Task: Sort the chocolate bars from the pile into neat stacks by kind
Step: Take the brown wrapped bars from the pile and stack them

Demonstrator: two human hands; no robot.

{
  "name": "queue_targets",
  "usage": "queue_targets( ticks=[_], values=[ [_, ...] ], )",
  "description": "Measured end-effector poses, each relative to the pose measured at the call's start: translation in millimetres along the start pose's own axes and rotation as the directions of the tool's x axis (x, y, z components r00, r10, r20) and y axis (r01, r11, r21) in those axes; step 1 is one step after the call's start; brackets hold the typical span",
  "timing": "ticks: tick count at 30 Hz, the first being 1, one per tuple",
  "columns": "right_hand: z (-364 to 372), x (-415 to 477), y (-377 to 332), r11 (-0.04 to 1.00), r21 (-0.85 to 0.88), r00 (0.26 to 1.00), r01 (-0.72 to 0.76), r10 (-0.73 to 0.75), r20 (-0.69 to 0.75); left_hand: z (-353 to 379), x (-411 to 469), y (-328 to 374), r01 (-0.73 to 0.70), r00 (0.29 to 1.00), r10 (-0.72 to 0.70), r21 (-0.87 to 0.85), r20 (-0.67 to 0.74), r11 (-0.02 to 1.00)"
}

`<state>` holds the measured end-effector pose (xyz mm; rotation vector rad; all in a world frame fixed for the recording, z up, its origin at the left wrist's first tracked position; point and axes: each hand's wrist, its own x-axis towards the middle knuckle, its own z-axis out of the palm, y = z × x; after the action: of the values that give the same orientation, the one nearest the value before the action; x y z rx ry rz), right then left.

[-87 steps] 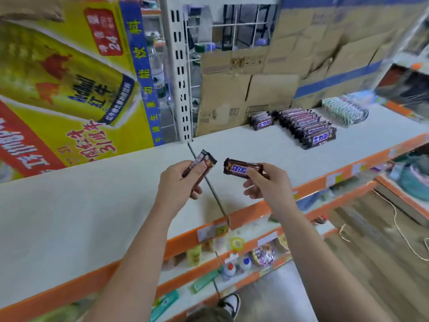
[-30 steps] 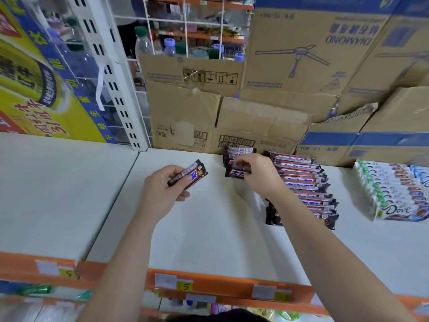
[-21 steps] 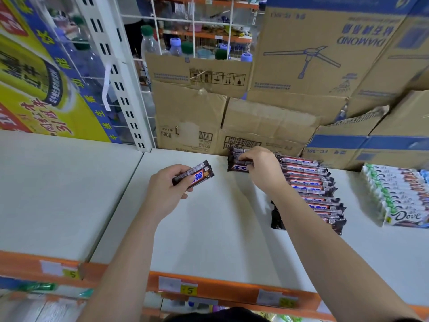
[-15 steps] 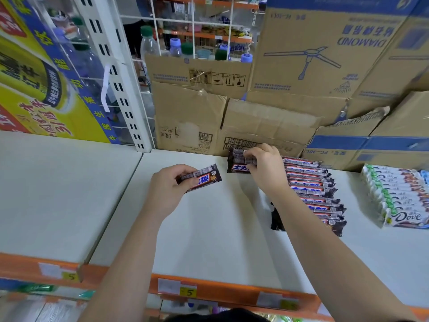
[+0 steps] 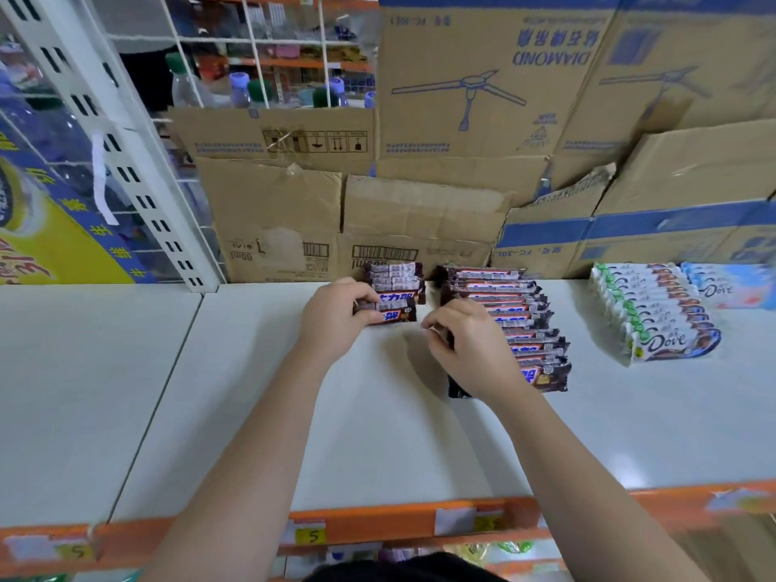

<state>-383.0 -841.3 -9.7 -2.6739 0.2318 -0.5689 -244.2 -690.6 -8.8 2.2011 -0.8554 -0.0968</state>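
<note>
Setting a brown bar [image 5: 388, 315] down at the near end of the short stack [image 5: 394, 281], we hold it flat so it lines up with the bars behind. Our left hand [image 5: 331, 319] pinches its left end, fingers [image 5: 369, 319] closed on the wrapper. Right of that stack, our right hand [image 5: 466, 344] hovers with fingers curled and apparently empty, beside the long row [image 5: 512, 325]. Nearer than the stack, the white shelf [image 5: 378, 434] lies bare to its orange edge [image 5: 378, 522], leaving room to draw back.
</note>
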Motion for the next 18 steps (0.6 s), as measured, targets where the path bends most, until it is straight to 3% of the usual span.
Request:
queue_targets(
  ticks=[18],
  values=[
    [-2,-10,11,1.000,0.005,1.000,-0.019,0.019,-0.006,21,21,7,-0.017,0.994,0.035,0.162,-0.107,0.987]
  ],
)
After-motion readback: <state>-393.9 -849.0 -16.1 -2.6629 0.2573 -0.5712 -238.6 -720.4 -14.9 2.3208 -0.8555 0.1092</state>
